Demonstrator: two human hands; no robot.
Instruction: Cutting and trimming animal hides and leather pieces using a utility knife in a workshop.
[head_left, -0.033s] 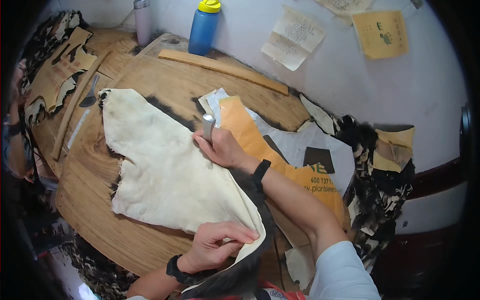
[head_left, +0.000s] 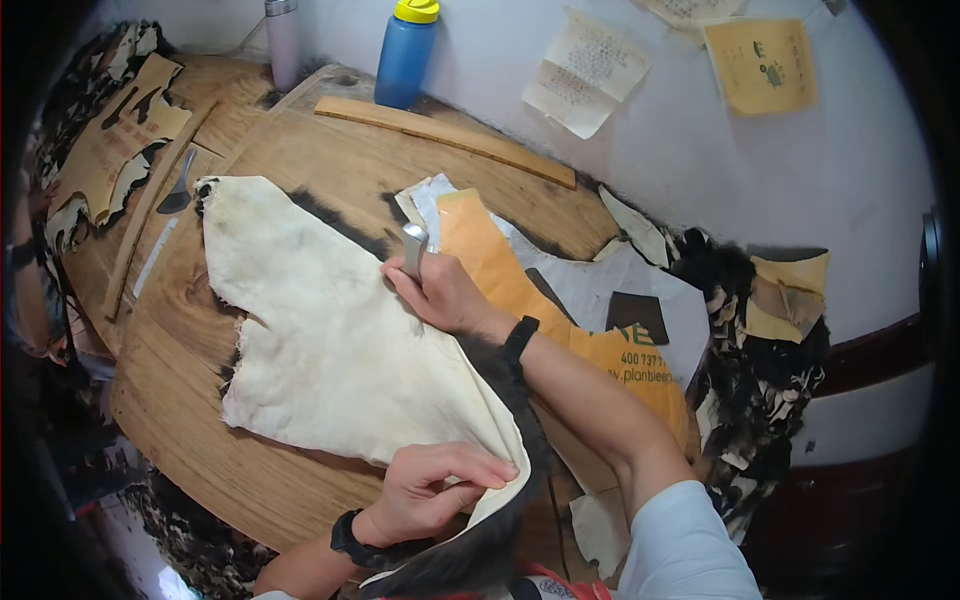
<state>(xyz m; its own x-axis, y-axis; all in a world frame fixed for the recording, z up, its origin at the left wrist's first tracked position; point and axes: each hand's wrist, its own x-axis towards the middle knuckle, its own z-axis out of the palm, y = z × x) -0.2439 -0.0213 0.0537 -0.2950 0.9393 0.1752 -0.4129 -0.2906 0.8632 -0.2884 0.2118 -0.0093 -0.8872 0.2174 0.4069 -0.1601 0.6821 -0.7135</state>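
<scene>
A pelt (head_left: 300,320) lies skin side up on the wooden table, its pale hide showing and dark fur (head_left: 510,400) at its right edge. My left hand (head_left: 435,485) is closed, pinching a folded edge of the hide near me. My right hand (head_left: 450,295) is closed round a silver metal-handled tool (head_left: 414,248), held upright at the pelt's upper right edge. Its working end is hidden by my fingers.
Right of the pelt lie an orange paper pattern (head_left: 490,245) and grey sheets (head_left: 580,285). A wooden strip (head_left: 450,140) and blue bottle (head_left: 405,60) stand behind. A dark-bladed tool (head_left: 175,198) lies at left. Fur scraps (head_left: 750,430) heap at right. Another person's arm (head_left: 35,300) shows far left.
</scene>
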